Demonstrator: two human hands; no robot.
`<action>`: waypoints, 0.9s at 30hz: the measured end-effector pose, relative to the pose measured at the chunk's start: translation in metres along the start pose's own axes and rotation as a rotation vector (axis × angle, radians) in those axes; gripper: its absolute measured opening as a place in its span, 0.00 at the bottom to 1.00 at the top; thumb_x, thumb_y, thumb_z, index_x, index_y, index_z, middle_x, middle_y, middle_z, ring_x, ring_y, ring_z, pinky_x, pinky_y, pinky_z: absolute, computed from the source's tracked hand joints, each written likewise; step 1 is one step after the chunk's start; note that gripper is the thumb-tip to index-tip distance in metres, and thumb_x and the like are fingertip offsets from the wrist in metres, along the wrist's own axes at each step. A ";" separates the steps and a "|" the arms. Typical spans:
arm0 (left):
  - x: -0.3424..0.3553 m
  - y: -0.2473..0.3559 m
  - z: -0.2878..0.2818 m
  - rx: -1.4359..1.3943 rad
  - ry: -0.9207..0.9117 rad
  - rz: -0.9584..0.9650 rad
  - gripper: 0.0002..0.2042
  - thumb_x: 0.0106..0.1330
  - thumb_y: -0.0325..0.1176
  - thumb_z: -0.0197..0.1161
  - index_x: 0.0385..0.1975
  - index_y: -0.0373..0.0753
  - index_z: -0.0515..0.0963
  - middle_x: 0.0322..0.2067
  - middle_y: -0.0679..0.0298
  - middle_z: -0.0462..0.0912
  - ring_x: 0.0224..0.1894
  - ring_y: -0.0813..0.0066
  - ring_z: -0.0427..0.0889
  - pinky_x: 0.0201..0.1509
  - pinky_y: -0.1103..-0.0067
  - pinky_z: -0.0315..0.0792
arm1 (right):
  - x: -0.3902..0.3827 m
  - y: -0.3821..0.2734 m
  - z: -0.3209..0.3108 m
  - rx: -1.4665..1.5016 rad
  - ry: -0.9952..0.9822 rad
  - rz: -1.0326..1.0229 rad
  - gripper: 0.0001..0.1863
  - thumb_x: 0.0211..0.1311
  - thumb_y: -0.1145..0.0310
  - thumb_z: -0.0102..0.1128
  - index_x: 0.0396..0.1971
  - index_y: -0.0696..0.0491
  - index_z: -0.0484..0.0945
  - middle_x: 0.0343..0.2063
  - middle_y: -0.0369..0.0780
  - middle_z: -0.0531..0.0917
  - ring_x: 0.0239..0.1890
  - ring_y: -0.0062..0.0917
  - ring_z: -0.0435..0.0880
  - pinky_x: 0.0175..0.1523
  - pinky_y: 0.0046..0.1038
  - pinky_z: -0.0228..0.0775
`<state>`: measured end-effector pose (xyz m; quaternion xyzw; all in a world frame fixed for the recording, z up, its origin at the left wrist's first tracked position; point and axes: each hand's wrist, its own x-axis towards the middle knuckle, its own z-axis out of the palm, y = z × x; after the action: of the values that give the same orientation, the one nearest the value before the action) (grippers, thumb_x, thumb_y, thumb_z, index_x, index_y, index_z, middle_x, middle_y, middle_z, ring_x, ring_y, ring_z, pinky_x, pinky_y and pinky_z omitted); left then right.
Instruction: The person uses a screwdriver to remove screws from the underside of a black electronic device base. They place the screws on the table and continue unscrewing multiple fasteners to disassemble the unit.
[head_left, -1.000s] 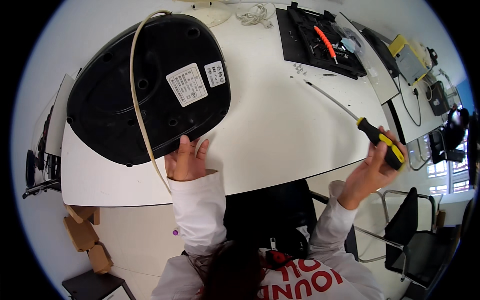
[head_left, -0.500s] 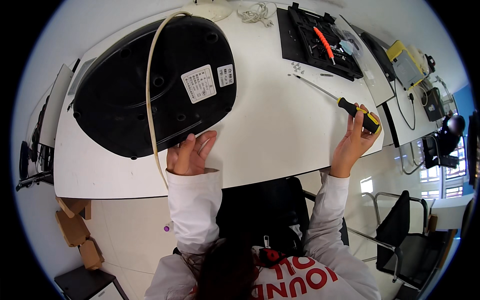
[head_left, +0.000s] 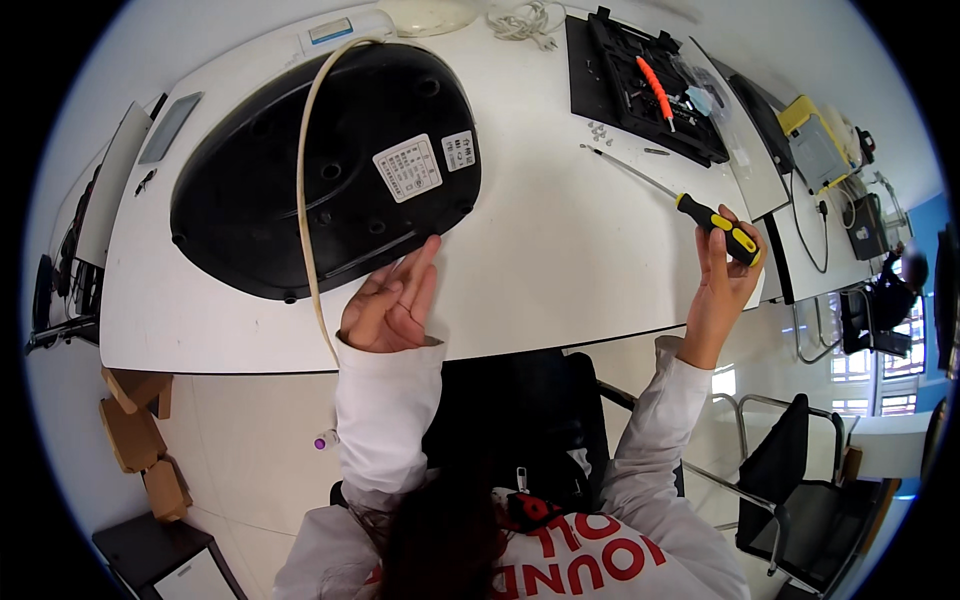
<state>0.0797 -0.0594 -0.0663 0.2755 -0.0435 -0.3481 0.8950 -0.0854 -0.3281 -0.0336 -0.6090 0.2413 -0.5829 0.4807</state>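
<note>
A large black appliance base [head_left: 250,180], turned bottom up, lies on the white table [head_left: 530,280] with white labels and a pale cable [head_left: 305,200] across it. My left hand [head_left: 390,305] is at its near edge, palm up, fingers stretched out; the fingertips reach the rim, contact unclear. My right hand [head_left: 722,275] holds a yellow-and-black screwdriver [head_left: 718,222], its shaft pointing up-left toward small screws [head_left: 600,134] and a loose bit [head_left: 656,152] on the tabletop.
A black tool case [head_left: 615,75] with an orange flexible shaft [head_left: 655,92] sits at back right, a coiled white cord [head_left: 520,25] at the back. A yellow-and-grey device [head_left: 810,140] stands on the adjoining table. Another person [head_left: 890,300] sits far right, near an empty black chair [head_left: 785,460].
My left hand has moved forward, its fingers straightening along the base's edge. My right hand has shifted forward and slightly left with the screwdriver, which now tilts a little flatter across the table.
</note>
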 end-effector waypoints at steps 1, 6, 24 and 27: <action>0.000 -0.001 0.000 0.040 -0.017 -0.006 0.23 0.61 0.24 0.48 0.58 0.33 0.59 0.57 0.49 0.65 0.63 0.56 0.61 0.67 0.72 0.56 | 0.000 -0.002 0.001 0.001 0.006 0.003 0.15 0.58 0.74 0.57 0.44 0.55 0.65 0.46 0.47 0.74 0.50 0.28 0.73 0.53 0.28 0.74; -0.001 -0.022 0.034 0.267 -0.250 -0.200 0.24 0.65 0.33 0.51 0.58 0.28 0.59 0.57 0.48 0.65 0.61 0.54 0.64 0.63 0.71 0.62 | -0.007 0.005 -0.004 0.084 0.100 0.001 0.15 0.59 0.75 0.56 0.45 0.55 0.64 0.49 0.48 0.72 0.51 0.31 0.74 0.54 0.30 0.73; 0.136 -0.114 0.116 0.400 -0.064 -0.196 0.12 0.62 0.31 0.59 0.41 0.29 0.75 0.37 0.59 0.79 0.42 0.71 0.79 0.51 0.80 0.75 | -0.011 0.019 -0.057 0.522 0.116 0.240 0.17 0.61 0.76 0.52 0.49 0.56 0.63 0.52 0.49 0.70 0.51 0.36 0.75 0.58 0.33 0.70; 0.161 -0.117 0.108 0.587 -0.042 -0.015 0.11 0.61 0.29 0.60 0.40 0.32 0.78 0.35 0.62 0.80 0.36 0.76 0.78 0.46 0.82 0.74 | -0.007 0.023 -0.052 0.525 0.184 0.221 0.17 0.61 0.77 0.52 0.49 0.56 0.62 0.51 0.49 0.70 0.51 0.35 0.75 0.57 0.33 0.71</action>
<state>0.1014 -0.2847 -0.0546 0.5159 -0.1587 -0.3327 0.7733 -0.1301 -0.3478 -0.0641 -0.3784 0.1897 -0.6222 0.6586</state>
